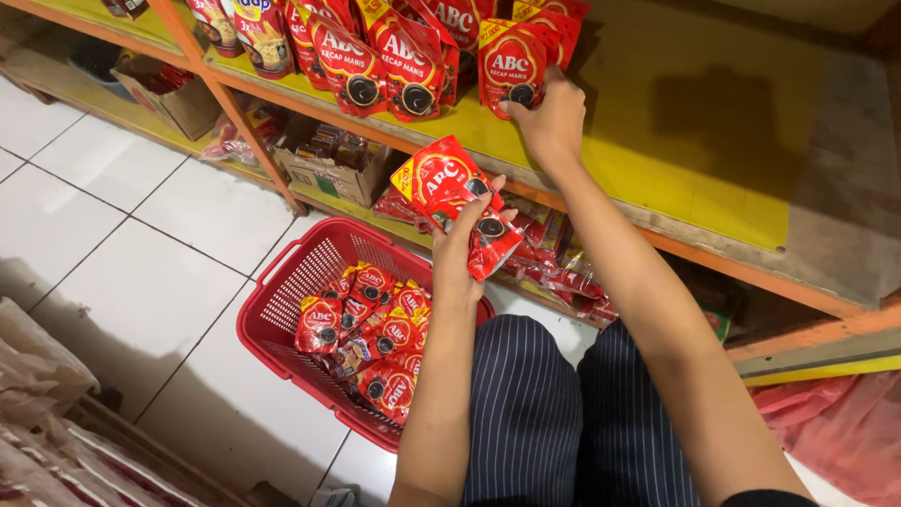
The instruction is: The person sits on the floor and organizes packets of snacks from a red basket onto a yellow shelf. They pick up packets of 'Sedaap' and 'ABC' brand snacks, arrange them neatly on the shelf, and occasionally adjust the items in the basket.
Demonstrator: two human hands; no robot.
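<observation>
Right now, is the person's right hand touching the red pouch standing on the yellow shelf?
Touching. The head view shows the right hand with its fingers wrapped over the lower right edge of the upright red pouch on the yellow shelf, with no gap between them.

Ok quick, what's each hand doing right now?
Left hand: closed, holding two red pouches above the red basket.
Right hand: gripping a red pouch on the yellow shelf.

L hand [457,246] gripping, R hand [552,120] outstretched.
</observation>
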